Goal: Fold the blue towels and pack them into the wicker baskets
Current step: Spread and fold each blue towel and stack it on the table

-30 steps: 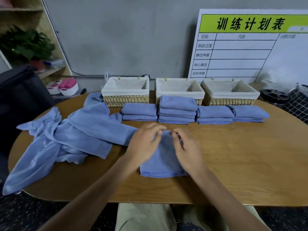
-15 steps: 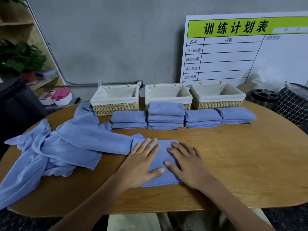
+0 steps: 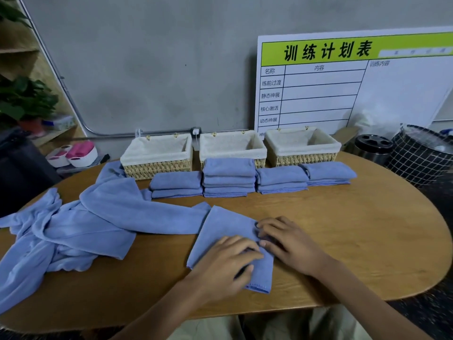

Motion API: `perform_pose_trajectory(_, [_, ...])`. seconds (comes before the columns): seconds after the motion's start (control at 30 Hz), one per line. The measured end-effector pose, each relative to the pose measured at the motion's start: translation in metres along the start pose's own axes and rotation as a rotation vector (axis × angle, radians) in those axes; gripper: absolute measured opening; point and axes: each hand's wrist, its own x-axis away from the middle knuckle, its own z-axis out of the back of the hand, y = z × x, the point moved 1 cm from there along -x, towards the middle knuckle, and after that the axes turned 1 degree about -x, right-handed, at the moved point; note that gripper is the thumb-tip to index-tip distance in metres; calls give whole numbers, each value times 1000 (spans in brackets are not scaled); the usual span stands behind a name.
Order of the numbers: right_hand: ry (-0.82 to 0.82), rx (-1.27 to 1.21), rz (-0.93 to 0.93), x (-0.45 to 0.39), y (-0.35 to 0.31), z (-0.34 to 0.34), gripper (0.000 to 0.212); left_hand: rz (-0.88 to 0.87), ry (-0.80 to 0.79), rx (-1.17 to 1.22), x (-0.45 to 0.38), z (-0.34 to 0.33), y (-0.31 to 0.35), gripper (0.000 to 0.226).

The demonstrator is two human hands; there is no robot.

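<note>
While both hands work its right edge, the folded blue towel (image 3: 221, 238) lies flat on the wooden table (image 3: 355, 229). The left hand (image 3: 226, 265) rests on top, fingers curled; the right hand (image 3: 290, 244) pinches the edge beside it. Left of the hands sprawls a heap of unfolded towels (image 3: 81, 227); beyond them sit folded stacks (image 3: 229, 177) before three wicker baskets (image 3: 232, 148).

Folded stacks (image 3: 228, 177) block my reach to baskets (image 3: 231, 149); loose towels (image 3: 73, 231) crowd left; table (image 3: 355, 229) right bare.
</note>
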Motion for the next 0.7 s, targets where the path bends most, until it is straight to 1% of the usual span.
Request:
perform_pose_trajectory(0.1, [53,-86,17,5,-1,-4,41,-6,97,-27,3,-6,23,24])
perform_pose_trajectory(0.17, [84,-157,23,6,-1,-5,38,58,101,-29,5,-10,31,31])
perform_pose_trajectory(0.23, [60,-235,18,4,2,-2,33,128,114,-12,5,-12,32,34])
perform_pose_trajectory(0.3, [-31,-335,7,1,8,5,32,182,133,25,4,-11,31,31])
perform_pose_trajectory(0.4, [-222,-477,-5,-4,16,22,47,228,149,119,1,-7,29,25])
perform_pose_trajectory(0.47, [-319,-503,-9,-7,18,30,54,229,164,179,0,-5,28,20])
perform_pose_trajectory(0.5, [-341,-504,-8,-9,19,32,54,227,171,204,0,-5,28,18])
perform_pose_trajectory(0.57, [-335,-512,-5,-11,21,33,47,234,185,251,1,-4,26,16])
perform_pose_trajectory(0.7, [-269,-587,-24,-14,20,33,27,277,221,331,2,-1,27,11])
